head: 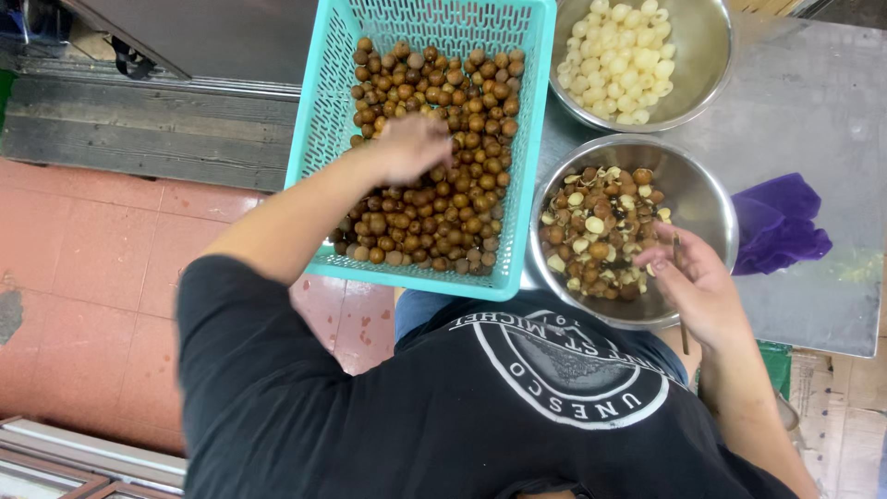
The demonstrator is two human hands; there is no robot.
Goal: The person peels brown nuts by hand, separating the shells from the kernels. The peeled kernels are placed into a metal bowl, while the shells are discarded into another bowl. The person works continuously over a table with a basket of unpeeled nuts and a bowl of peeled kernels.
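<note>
A turquoise plastic basket [325,120] holds several small round brown fruits [462,212]. My left hand [411,146] reaches into it and rests on the pile, blurred, with the fingers curled down; whether it holds a fruit is hidden. My right hand [698,282] is at the near rim of a steel bowl [716,199] filled with brown shells and pale pieces. It grips a thin brown stick-like tool [683,333].
A second steel bowl [711,74] at the back holds peeled whitish fruit [619,65]. A purple cloth [776,222] lies on the metal table [822,102] to the right. Red floor tiles [92,259] are on the left. My black shirt fills the foreground.
</note>
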